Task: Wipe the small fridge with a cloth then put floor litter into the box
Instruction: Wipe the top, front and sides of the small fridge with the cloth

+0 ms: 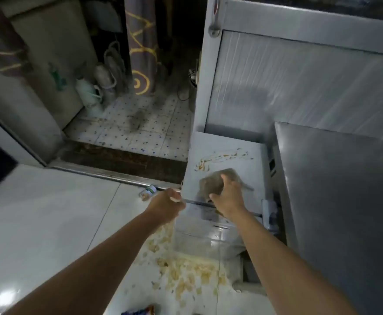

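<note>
A crushed can [148,192] lies on the floor; left hand [166,206] grips the small fridge [222,155] at its front corner, likely steadying it, while right hand [228,196] presses the brown cloth [211,184] below the yellowish smear [222,156]

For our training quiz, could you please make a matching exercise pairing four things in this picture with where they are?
Things:
1. cloth
2. left hand
3. can
4. stain

Places:
A. on the floor by the door track
B. under the right hand on the fridge top
C. on the fridge top, beyond the cloth
D. at the fridge's front left corner

Pairs: 1-B, 2-D, 3-A, 4-C
</note>
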`<state>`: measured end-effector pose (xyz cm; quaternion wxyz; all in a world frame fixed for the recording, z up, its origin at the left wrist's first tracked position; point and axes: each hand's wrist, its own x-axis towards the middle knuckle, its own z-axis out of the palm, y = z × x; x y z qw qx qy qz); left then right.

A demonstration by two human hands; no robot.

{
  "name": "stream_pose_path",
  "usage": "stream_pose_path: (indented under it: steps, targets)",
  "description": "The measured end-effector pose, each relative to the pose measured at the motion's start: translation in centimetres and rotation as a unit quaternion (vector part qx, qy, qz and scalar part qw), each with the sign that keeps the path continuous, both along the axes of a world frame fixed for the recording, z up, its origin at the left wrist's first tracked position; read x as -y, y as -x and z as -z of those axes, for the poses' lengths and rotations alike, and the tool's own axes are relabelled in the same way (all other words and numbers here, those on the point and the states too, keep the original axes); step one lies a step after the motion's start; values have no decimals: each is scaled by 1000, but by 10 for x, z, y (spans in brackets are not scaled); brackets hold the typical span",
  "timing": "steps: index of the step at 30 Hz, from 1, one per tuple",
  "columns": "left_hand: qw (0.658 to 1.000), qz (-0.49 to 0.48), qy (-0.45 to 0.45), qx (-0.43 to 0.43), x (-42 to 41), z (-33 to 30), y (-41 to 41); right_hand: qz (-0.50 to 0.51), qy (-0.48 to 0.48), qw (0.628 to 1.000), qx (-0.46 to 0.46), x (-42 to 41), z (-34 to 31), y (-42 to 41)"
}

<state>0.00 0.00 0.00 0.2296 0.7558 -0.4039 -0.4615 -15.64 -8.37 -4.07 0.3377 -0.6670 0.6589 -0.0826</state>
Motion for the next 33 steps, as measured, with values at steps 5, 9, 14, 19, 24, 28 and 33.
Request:
stream_pose_path:
  steps: [5, 9, 14, 19, 24, 28, 33]
  targets:
    - [1000, -24, -14, 9, 44, 25, 13, -43, 30, 995, -86, 56, 39, 0]
    - [999, -26, -30, 28, 63, 38, 21, -103, 44, 983, -148, 75, 60, 2]
    - [997, -41, -51, 31, 68, 39, 30, -109, 62, 988, -93, 81, 56, 8]
    - [998, -41, -40, 37, 73, 12, 31, -78, 46, 993, 76, 82, 18, 23]
    - [993, -75, 34, -83, 82, -27, 26, -130, 60, 974, 176, 72, -31, 16]
    - [995, -56, 61, -55, 79, -50, 13, -176, 80, 961, 195, 57, -61, 1]
    - [992, -46, 106, 52, 67, -71, -18, -177, 24, 982, 62, 33, -81, -14]
